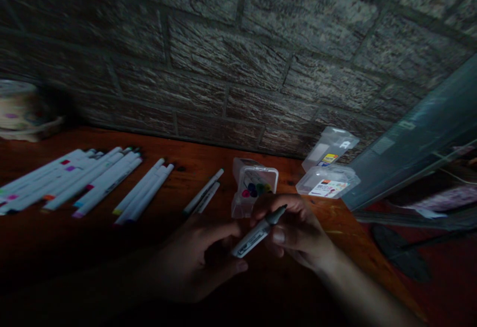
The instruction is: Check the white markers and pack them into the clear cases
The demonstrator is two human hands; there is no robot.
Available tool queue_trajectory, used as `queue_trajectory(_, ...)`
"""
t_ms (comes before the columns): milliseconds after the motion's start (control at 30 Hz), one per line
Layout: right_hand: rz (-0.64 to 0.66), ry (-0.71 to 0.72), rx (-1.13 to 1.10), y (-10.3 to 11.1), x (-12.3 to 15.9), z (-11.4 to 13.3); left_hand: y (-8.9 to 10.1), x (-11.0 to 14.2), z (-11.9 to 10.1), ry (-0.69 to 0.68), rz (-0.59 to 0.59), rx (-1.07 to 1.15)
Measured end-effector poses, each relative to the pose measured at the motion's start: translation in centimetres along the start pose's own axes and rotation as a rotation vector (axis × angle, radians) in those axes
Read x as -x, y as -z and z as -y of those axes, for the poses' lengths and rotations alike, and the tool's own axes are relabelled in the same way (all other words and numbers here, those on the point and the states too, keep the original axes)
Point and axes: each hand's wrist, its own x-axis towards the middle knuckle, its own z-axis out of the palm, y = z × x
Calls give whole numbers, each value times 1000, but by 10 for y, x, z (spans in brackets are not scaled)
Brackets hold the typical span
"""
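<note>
A white marker (254, 240) with a dark exposed tip pointing up to the right is pinched in my right hand (294, 230). Close to the marker's lower end, my left hand (201, 252) has its thumb and fingers apart; whether it touches the marker I cannot tell. Just beyond the hands stands a clear plastic case (255, 170) with several markers in it, their coloured ends showing. Left of that case, a few loose markers (204, 190) lie on the wooden table (156, 237). The picture is dark, and the lower part of my left hand fades into shadow.
Several white markers (100, 173) with coloured ends lie in a spread group on the left. An open clear plastic box (328, 180) with labels sits near the table's right edge. A round patterned container (22, 111) stands far left. A rough block wall (208, 68) rises behind.
</note>
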Motion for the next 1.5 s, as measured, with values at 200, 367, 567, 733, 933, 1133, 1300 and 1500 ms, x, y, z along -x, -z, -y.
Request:
queue_trajectory(200, 56, -5, -62, 2, 1, -2, 1, 0, -1, -11, -14, -76)
queue_trajectory(367, 35, -17, -71, 2, 1, -2, 1, -1, -1, -28, -14, -29)
queue_trajectory(567, 17, 36, -20, 1, -1, 0, 3, -3, -4, -7, 12, 49)
queue_trajectory(733, -38, 57, 42, 2, -1, 0, 2, -1, -2, 14, 18, 14)
queue_trajectory(933, -60, 71, 62, 0, -1, 1, 1, 0, -1, -14, 6, 6)
queue_trajectory(1133, -77, 65, 59, 0, -1, 1, 2, 0, -1, 10, 33, 4)
queue_trajectory(1300, -64, 56, 58, 1, -2, 1, 0, 0, -1, 27, 39, 18)
queue_trajectory(1500, -54, 67, 58, 1, -2, 1, 1, 0, -2, -11, 15, -29)
